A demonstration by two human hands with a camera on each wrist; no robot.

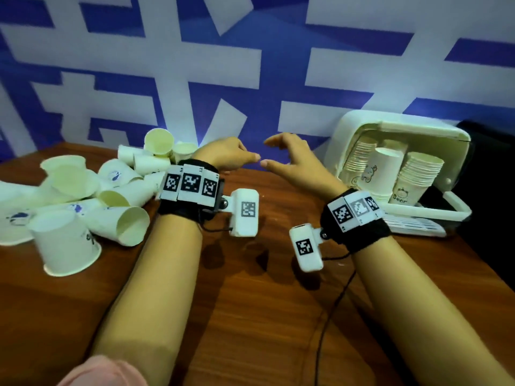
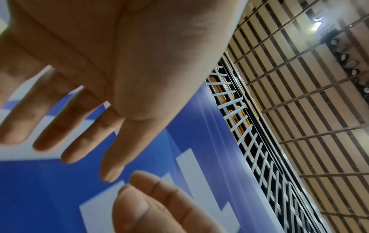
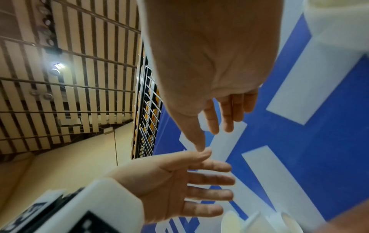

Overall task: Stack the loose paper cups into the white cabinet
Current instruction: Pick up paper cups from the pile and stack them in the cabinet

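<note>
Many loose white paper cups lie tumbled in a pile at the table's left; one cup stands upside down near the front. The white cabinet sits at the right, open toward me, with stacks of cups inside. My left hand and right hand hover side by side over the table's middle, between pile and cabinet, thumbs almost touching. Both hold nothing. The left wrist view shows my left hand with spread fingers. The right wrist view shows my right hand with loose fingers, and the empty left hand below.
The brown wooden table carries everything. A blue and white patterned wall rises right behind it. The cabinet's white front frame juts toward me over a slatted panel. A black cable trails from my right wrist.
</note>
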